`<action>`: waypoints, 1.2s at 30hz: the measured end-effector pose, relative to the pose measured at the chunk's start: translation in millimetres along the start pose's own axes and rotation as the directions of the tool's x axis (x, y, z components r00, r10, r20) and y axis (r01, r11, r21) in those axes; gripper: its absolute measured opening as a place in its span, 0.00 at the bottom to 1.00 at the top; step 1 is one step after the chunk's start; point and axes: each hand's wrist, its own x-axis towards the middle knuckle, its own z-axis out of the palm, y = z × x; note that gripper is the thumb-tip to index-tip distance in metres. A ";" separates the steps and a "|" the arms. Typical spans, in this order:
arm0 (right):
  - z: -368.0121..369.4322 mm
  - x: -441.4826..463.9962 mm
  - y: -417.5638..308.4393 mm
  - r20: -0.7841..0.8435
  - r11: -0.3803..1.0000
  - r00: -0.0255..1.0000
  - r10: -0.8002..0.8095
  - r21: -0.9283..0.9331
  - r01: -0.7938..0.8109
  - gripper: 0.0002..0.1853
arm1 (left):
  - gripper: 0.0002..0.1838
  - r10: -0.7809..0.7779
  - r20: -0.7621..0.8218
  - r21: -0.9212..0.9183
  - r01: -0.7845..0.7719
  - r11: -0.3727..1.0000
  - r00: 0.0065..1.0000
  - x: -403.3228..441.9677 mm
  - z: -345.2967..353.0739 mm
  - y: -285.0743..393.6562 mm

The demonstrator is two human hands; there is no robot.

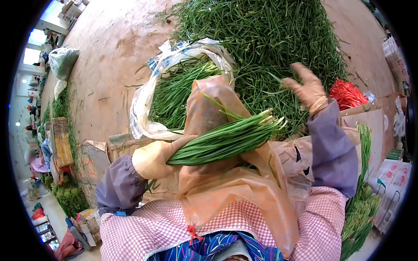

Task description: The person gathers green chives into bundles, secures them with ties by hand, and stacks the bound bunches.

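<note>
My gloved left hand (153, 159) is closed round the left end of a bundle of green chives (222, 141). The bundle lies across my lap, over an orange plastic sheet (230, 191), with its pale cut ends pointing right. Up and to the right, my gloved right hand (308, 90) hangs over a large heap of loose chives (261, 26), fingers spread. A thin pale-green stalk shows just left of its fingertips; whether it touches them is unclear. Beyond my knee is a white plastic bag (140, 115) with its rim rolled back, holding more chives.
Red plastic strips (346, 93) lie to the right, beside a cardboard piece (363, 126). Bundled chives (361, 213) stand near my right side, with white boxes (392, 191) beyond. Another person (40, 163) sits at far left, near a stuffed bag (63, 61).
</note>
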 end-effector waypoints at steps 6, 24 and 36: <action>45.2 -41.2 -94.3 0.651 0.952 0.697 -0.301 0.251 0.177 0.15 | 0.39 -0.014 0.008 0.189 0.012 0.982 1.000 4.0 -2.5 20.0; -59.3 -29.7 87.1 -0.314 0.051 0.937 0.155 0.950 0.309 0.11 | 0.50 0.347 -0.277 0.804 0.019 0.594 0.896 25.4 10.7 -24.7; -1.9 -41.8 -11.4 0.011 0.635 0.996 -0.084 0.771 0.045 0.26 | 0.43 0.356 -0.374 0.749 0.053 0.660 0.856 24.5 47.0 -20.3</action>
